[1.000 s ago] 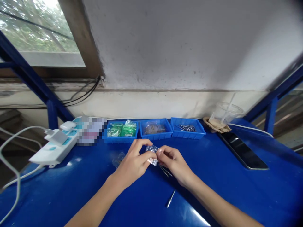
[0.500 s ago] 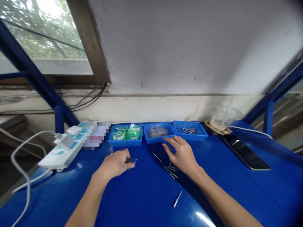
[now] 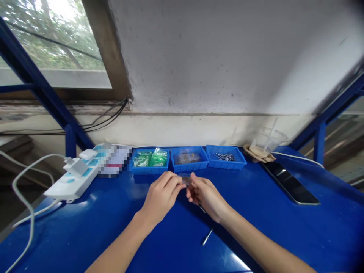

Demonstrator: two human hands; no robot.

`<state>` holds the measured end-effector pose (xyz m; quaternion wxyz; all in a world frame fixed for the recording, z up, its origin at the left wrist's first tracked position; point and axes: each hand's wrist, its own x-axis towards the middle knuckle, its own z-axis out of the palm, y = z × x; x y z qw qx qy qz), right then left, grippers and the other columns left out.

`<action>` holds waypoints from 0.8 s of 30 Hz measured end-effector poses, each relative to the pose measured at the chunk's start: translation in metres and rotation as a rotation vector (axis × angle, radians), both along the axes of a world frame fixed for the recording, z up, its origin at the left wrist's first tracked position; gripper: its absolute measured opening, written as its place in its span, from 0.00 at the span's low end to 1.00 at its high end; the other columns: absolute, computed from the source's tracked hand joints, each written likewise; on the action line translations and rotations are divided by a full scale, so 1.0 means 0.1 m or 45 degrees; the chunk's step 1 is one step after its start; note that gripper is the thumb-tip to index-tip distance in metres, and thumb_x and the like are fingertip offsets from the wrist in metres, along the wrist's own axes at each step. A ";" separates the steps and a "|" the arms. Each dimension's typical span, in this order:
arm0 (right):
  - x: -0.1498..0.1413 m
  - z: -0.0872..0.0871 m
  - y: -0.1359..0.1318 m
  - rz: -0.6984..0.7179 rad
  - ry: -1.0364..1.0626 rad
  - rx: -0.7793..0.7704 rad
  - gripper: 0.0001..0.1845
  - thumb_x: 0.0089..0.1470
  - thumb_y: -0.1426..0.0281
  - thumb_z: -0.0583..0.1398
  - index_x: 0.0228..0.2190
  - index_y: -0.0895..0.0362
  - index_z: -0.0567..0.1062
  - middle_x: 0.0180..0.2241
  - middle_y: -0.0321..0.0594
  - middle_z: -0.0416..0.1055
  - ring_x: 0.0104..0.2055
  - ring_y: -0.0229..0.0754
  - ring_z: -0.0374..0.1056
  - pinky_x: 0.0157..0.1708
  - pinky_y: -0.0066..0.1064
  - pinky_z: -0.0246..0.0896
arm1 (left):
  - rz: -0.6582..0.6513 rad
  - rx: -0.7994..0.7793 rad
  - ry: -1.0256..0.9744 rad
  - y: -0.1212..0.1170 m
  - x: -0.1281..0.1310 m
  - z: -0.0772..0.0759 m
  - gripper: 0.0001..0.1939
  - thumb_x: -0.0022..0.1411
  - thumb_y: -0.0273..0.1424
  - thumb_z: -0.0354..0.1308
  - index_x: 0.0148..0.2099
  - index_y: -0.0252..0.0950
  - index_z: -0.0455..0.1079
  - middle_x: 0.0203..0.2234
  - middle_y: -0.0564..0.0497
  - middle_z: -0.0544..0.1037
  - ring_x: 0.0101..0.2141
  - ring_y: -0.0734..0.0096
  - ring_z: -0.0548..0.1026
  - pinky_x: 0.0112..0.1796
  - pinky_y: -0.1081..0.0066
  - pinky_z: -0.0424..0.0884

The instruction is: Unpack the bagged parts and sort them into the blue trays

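Note:
A small clear plastic bag (image 3: pixel 186 179) is stretched between my two hands, in front of the blue trays. My left hand (image 3: pixel 160 195) pinches its left side between thumb and fingers. My right hand (image 3: pixel 207 194) grips the right side with the thumb on top and the fingers curled below. Whether the bag holds anything is hard to make out. Part of a thin metal rivet (image 3: pixel 201 208) peeks out beneath my right hand, which hides whatever lies behind it. Closer to me, a single blind rivet (image 3: pixel 207 237) lies on the blue table (image 3: pixel 159 246).
Along the wall stand a blue tray (image 3: pixel 150 171) with green-tinted bags, a middle tray (image 3: pixel 190 167) with clear bags, and a right tray (image 3: pixel 227 165) of loose rivets. A power strip (image 3: pixel 61 189) lies left; a phone (image 3: pixel 290 183) and plastic cup (image 3: pixel 267 142) are right.
A crumpled shiny bag was between my hands at first. They then parted, showing several loose rivets on the table. Now they are together again, holding a clear bag.

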<state>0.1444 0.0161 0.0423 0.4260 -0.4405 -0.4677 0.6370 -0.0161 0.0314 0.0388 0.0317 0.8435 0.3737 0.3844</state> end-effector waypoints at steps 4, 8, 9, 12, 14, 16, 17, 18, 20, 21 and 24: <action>0.12 0.07 0.02 -0.223 -0.053 0.203 0.14 0.52 0.59 0.59 0.26 0.58 0.69 0.22 0.33 0.64 0.23 0.33 0.59 0.21 0.24 0.48 | -0.088 -0.146 0.054 -0.01 0.03 -0.01 0.07 0.66 0.31 0.48 0.40 0.38 0.67 0.41 0.48 0.70 0.42 0.68 0.70 0.42 0.69 0.68; 0.39 0.29 0.16 -0.851 -0.608 1.066 0.10 0.54 0.68 0.57 0.38 0.56 0.75 0.32 0.39 0.70 0.31 0.38 0.64 0.29 0.30 0.59 | -0.174 -0.407 0.214 -0.19 0.12 0.03 0.29 0.57 0.49 0.55 0.56 0.40 0.61 0.57 0.42 0.60 0.56 0.51 0.59 0.53 0.52 0.61; 0.45 0.34 0.22 -1.014 -0.740 1.273 0.11 0.55 0.70 0.56 0.40 0.55 0.75 0.34 0.41 0.69 0.33 0.39 0.65 0.31 0.31 0.60 | -0.241 -0.444 0.284 -0.26 0.16 0.03 0.39 0.51 0.55 0.57 0.60 0.41 0.57 0.60 0.41 0.55 0.59 0.46 0.54 0.55 0.47 0.57; 0.51 0.38 0.41 -1.209 -1.093 1.536 0.15 0.56 0.72 0.55 0.44 0.52 0.73 0.39 0.44 0.67 0.38 0.42 0.65 0.37 0.36 0.64 | -0.426 -0.513 0.450 -0.43 0.31 -0.03 0.53 0.43 0.59 0.58 0.66 0.44 0.45 0.65 0.43 0.39 0.62 0.37 0.38 0.56 0.38 0.44; 0.48 0.27 0.50 -1.016 -1.404 1.482 0.17 0.56 0.71 0.55 0.47 0.52 0.71 0.43 0.48 0.65 0.43 0.48 0.63 0.40 0.43 0.63 | -0.416 -0.559 0.516 -0.46 0.39 -0.11 0.51 0.45 0.59 0.57 0.66 0.44 0.45 0.66 0.42 0.35 0.62 0.35 0.34 0.55 0.35 0.42; 0.45 0.10 0.51 -0.673 -1.598 1.318 0.23 0.55 0.68 0.57 0.53 0.55 0.67 0.48 0.52 0.64 0.49 0.55 0.59 0.42 0.49 0.62 | -0.307 -0.564 0.546 -0.41 0.41 -0.19 0.46 0.50 0.56 0.56 0.65 0.43 0.48 0.66 0.42 0.37 0.62 0.38 0.33 0.55 0.35 0.42; 0.44 0.02 0.47 -0.518 -1.607 1.248 0.25 0.54 0.67 0.57 0.54 0.55 0.65 0.48 0.52 0.64 0.50 0.56 0.58 0.43 0.51 0.62 | -0.232 -0.546 0.549 -0.36 0.39 -0.21 0.41 0.54 0.54 0.55 0.65 0.43 0.49 0.66 0.43 0.39 0.63 0.41 0.34 0.56 0.37 0.42; 0.45 -0.05 0.41 -0.398 -1.575 1.182 0.25 0.55 0.66 0.56 0.55 0.55 0.63 0.48 0.52 0.65 0.51 0.56 0.58 0.45 0.51 0.62 | -0.154 -0.519 0.548 -0.29 0.36 -0.23 0.37 0.57 0.51 0.53 0.64 0.42 0.50 0.65 0.43 0.41 0.63 0.44 0.35 0.56 0.38 0.42; 0.50 -0.14 0.21 -0.251 -1.452 1.079 0.26 0.58 0.62 0.53 0.56 0.55 0.61 0.49 0.50 0.64 0.52 0.53 0.59 0.49 0.50 0.60 | -0.043 -0.478 0.545 -0.16 0.27 -0.26 0.31 0.61 0.45 0.51 0.64 0.42 0.52 0.65 0.45 0.46 0.64 0.49 0.40 0.57 0.41 0.44; 0.55 -0.16 0.09 -0.203 -1.389 1.037 0.28 0.58 0.60 0.52 0.58 0.55 0.58 0.52 0.49 0.62 0.54 0.51 0.58 0.52 0.49 0.58 | -0.028 -0.477 0.548 -0.10 0.22 -0.26 0.29 0.62 0.43 0.50 0.63 0.42 0.53 0.64 0.45 0.50 0.63 0.51 0.43 0.58 0.42 0.46; 0.68 -0.25 -0.23 0.130 -1.381 0.978 0.48 0.49 0.49 0.57 0.63 0.56 0.44 0.62 0.51 0.47 0.63 0.57 0.45 0.57 0.51 0.51 | -0.083 -0.501 0.538 0.06 0.10 -0.27 0.22 0.66 0.37 0.47 0.61 0.43 0.57 0.61 0.48 0.59 0.61 0.58 0.53 0.58 0.49 0.52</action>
